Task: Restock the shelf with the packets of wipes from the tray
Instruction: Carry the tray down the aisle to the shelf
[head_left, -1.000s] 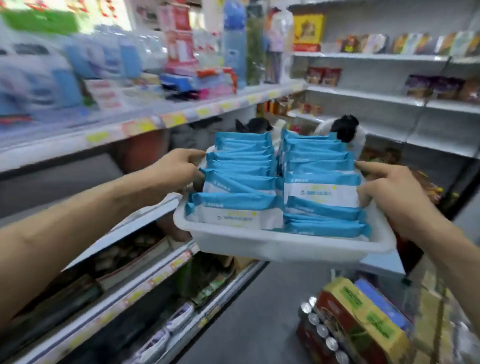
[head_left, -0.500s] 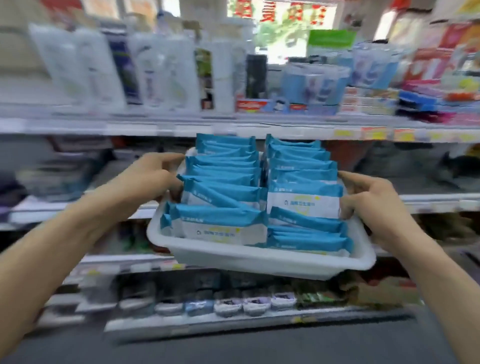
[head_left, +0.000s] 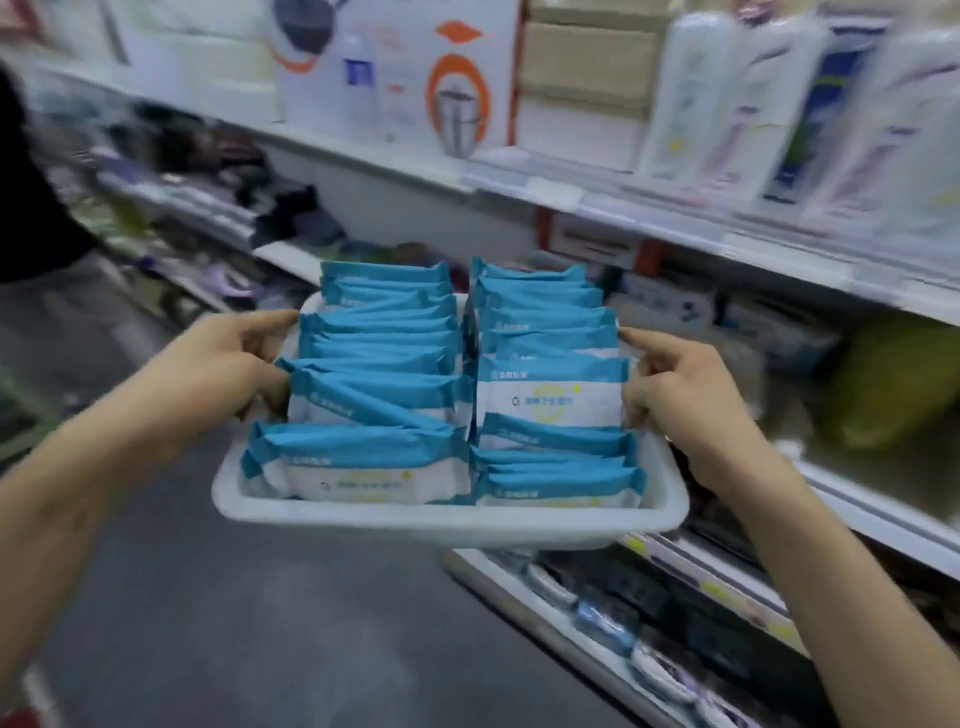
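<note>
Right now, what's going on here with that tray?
A person is carrying a white tray with both hands in a shop aisle: the left hand grips its left side, the right hand its right. It holds two rows of blue-and-white packets of wipes, apparently full. Stocked shelves run along the right; no packet is being taken out yet.

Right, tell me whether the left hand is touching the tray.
Touching. The head view shows the left hand gripping the left rim of the white tray, fingers curled over the edge beside the packets of wipes, with no gap visible.
</note>
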